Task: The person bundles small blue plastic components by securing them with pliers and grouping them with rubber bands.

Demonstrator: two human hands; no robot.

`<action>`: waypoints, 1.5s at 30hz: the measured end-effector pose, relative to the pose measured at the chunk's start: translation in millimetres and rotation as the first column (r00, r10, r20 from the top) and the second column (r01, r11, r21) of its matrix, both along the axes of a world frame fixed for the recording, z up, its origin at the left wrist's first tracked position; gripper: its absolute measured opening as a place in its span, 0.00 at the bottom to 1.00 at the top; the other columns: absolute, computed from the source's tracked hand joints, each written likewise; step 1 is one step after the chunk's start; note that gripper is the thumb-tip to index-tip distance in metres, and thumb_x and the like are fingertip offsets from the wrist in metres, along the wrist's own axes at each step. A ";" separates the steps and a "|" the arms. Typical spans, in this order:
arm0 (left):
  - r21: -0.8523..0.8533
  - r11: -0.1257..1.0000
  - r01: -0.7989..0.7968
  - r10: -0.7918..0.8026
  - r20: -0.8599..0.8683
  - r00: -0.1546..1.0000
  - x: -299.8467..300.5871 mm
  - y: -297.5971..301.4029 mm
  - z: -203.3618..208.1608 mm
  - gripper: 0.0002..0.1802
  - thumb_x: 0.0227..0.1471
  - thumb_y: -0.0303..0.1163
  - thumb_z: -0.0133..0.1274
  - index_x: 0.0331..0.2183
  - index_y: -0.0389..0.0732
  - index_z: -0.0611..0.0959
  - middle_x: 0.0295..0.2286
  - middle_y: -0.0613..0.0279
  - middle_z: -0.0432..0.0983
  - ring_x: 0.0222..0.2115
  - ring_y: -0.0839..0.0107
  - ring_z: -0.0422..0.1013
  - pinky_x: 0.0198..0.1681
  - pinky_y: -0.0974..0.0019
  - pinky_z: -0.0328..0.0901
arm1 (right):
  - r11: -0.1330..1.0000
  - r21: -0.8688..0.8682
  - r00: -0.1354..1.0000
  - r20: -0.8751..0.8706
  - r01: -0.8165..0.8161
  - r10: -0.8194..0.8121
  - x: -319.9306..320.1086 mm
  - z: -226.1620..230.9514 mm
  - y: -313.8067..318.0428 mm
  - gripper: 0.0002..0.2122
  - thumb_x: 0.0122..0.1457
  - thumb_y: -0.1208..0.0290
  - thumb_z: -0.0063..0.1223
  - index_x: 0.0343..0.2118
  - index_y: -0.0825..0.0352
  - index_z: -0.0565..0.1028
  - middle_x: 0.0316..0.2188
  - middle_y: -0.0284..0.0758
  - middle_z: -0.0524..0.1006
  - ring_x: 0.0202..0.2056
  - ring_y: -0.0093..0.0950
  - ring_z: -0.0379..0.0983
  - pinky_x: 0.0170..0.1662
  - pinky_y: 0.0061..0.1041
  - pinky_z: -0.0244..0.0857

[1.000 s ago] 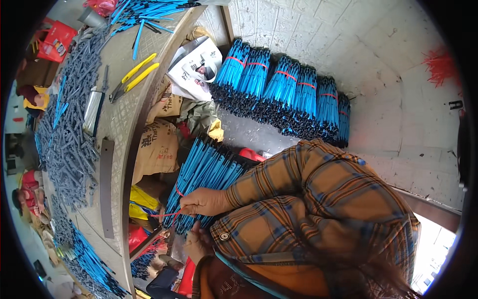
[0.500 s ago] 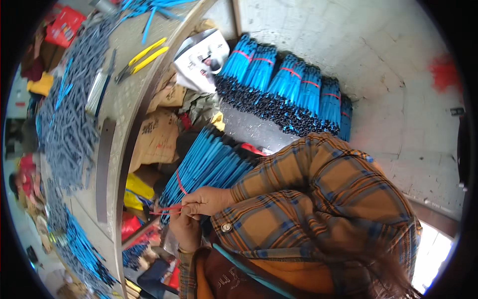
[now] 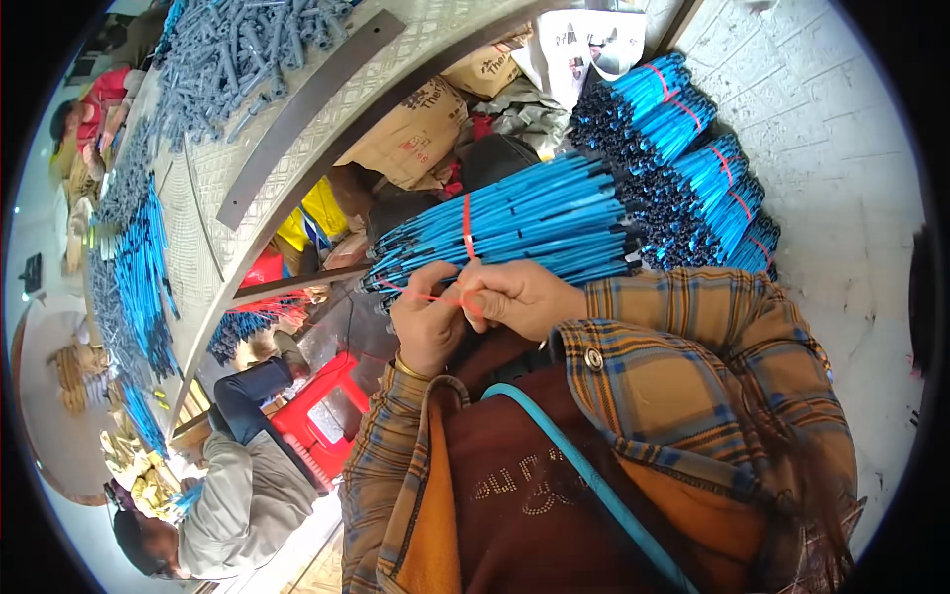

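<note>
A thick bundle of thin blue rods with black ends (image 3: pixel 554 213) lies just in front of my body. A red tie string (image 3: pixel 468 226) runs around its middle. The loose part of that string passes between my two hands at the near side of the bundle. My left hand (image 3: pixel 427 322) is closed, pinching the string between thumb and fingers. My right hand (image 3: pixel 524 297) is closed on the string as well, its fingertips close beside the left ones. Whether a knot sits between the fingertips is hidden.
Several tied bundles of blue rods (image 3: pixel 727 188) stand by the white wall at right. A table (image 3: pixel 213 188) at left carries grey tubular parts (image 3: pixel 247 49) and a flat dark bar (image 3: pixel 307 119). Paper bags (image 3: pixel 411 139) lie beneath. A person (image 3: pixel 247 495) sits near a red stool (image 3: pixel 332 416) at lower left.
My view has turned, so the bundle and hands appear further right and the seated person shows. Both hands still pinch the red string, with their fingertips close together.
</note>
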State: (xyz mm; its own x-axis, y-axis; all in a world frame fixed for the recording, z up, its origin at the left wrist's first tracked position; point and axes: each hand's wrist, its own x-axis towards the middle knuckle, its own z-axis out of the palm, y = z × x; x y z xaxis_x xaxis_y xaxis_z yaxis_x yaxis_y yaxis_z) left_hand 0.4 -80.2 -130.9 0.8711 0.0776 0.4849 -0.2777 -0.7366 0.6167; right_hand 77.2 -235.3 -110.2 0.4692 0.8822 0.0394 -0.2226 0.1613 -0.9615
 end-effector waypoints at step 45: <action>-0.931 0.304 -0.202 -0.448 -0.326 0.832 8.1 9.4 41.4 0.08 0.52 0.31 0.48 0.32 0.37 0.75 0.36 0.59 0.73 0.38 0.73 0.68 0.47 0.66 0.60 | 0.948 -0.270 0.227 0.947 0.169 0.229 60.6 56.2 -8.1 0.09 0.57 0.65 0.44 0.29 0.66 0.70 0.14 0.24 0.66 0.16 0.17 0.63 0.19 0.22 0.57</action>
